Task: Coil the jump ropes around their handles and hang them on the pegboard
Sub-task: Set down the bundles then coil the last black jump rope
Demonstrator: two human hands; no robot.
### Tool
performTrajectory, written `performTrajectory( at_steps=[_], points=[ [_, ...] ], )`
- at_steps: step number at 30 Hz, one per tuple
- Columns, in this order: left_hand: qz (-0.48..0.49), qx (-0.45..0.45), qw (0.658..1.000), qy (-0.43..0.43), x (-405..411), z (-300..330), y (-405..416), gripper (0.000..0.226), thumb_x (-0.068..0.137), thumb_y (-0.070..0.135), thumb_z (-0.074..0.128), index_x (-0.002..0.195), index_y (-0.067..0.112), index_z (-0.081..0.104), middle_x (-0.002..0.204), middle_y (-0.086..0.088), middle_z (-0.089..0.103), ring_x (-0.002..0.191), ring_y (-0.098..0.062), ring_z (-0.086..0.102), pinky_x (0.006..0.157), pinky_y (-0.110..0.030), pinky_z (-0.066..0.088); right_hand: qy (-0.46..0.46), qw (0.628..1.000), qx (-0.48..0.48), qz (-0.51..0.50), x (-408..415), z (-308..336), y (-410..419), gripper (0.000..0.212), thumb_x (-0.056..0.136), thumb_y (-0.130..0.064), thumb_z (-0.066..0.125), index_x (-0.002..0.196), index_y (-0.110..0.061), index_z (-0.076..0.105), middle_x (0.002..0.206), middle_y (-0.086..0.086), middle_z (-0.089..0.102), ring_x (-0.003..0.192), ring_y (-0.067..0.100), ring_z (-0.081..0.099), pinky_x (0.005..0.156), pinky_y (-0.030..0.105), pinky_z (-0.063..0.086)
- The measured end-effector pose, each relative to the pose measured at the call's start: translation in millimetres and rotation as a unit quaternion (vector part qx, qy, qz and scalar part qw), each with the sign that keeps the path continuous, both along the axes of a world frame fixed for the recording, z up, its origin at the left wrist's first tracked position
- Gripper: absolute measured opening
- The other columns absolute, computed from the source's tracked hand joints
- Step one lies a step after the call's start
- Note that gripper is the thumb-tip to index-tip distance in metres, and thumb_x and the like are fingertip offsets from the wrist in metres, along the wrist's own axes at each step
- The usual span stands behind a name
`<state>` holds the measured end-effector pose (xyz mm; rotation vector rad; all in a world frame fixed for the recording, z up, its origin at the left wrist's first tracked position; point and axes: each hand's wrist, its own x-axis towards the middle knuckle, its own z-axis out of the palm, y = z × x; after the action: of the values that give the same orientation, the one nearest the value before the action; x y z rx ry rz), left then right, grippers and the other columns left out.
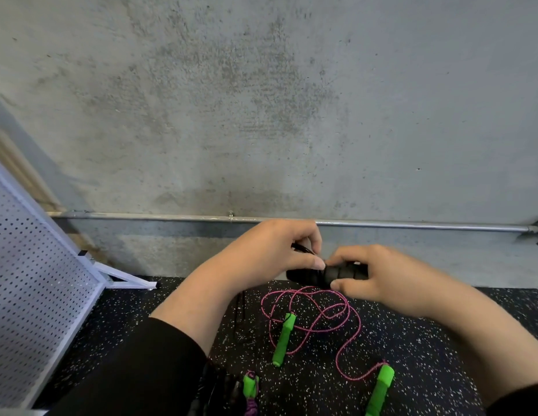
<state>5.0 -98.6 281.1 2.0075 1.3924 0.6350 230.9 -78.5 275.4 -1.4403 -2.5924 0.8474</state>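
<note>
My right hand (379,274) grips a pair of black jump-rope handles (318,276), held level in front of the wall. My left hand (279,250) pinches the thin black rope (302,249) just above the handles' left end. More black rope (240,313) hangs down to the floor below my left wrist. A pink rope (309,313) lies loose on the floor under my hands, with its two green handles, one (284,339) in the middle and one (380,390) at the lower right.
A white pegboard (30,283) leans on its stand at the left. Another green handle with purple rope (250,391) lies at the bottom edge beside a dark bundle. A metal pipe (412,225) runs along the concrete wall. The floor is black speckled rubber.
</note>
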Motion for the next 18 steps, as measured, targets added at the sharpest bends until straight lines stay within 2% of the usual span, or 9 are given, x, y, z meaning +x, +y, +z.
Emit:
performTrajectory(
  at_steps=[4,8,11,13,18],
  points=[
    [-0.008,-0.035,0.997,-0.070,-4,5,-1,0.021,0.077,0.022,0.088,0.082,0.016,0.068,0.074,-0.003,0.067,0.066,-0.005,0.052,0.065,-0.030,0.042,0.092,0.992,-0.069,0.049,4,7,-5,0.017,0.089,-0.039,0.073,0.101,-0.048,0.066,0.080,-0.004,0.066,0.069,0.014,0.056,0.068,0.039,0.047],
    [-0.002,-0.040,0.994,-0.101,-2,7,-2,0.019,0.078,0.021,0.087,0.080,0.016,0.068,0.071,0.011,0.065,0.066,-0.003,0.052,0.066,-0.026,0.042,0.140,0.985,-0.089,0.050,8,12,-6,0.020,0.090,-0.031,0.075,0.100,-0.046,0.067,0.075,-0.013,0.065,0.066,0.005,0.052,0.065,0.030,0.040],
    [-0.005,-0.042,0.993,-0.108,-1,6,-2,0.019,0.078,0.021,0.087,0.080,0.016,0.068,0.072,0.010,0.067,0.067,-0.003,0.054,0.068,-0.028,0.043,0.152,0.982,-0.099,0.045,7,12,-8,0.017,0.084,-0.041,0.078,0.097,-0.044,0.068,0.073,-0.018,0.064,0.065,0.003,0.052,0.063,0.026,0.039],
    [-0.015,-0.055,0.992,-0.116,-2,6,-3,0.019,0.079,0.019,0.087,0.082,0.014,0.068,0.073,0.007,0.067,0.068,-0.005,0.055,0.068,-0.029,0.043,0.157,0.980,-0.107,0.054,6,13,-10,0.023,0.077,-0.051,0.077,0.097,-0.043,0.068,0.075,-0.017,0.065,0.067,0.003,0.053,0.064,0.026,0.040],
    [-0.029,-0.098,0.975,-0.196,-4,4,-2,0.016,0.084,0.013,0.082,0.083,0.009,0.067,0.076,-0.003,0.063,0.072,-0.014,0.051,0.066,-0.031,0.038,0.202,0.969,-0.125,0.068,6,18,-12,0.022,0.081,-0.047,0.080,0.099,-0.040,0.069,0.082,-0.017,0.069,0.072,0.001,0.056,0.068,0.020,0.041]
  ],
)
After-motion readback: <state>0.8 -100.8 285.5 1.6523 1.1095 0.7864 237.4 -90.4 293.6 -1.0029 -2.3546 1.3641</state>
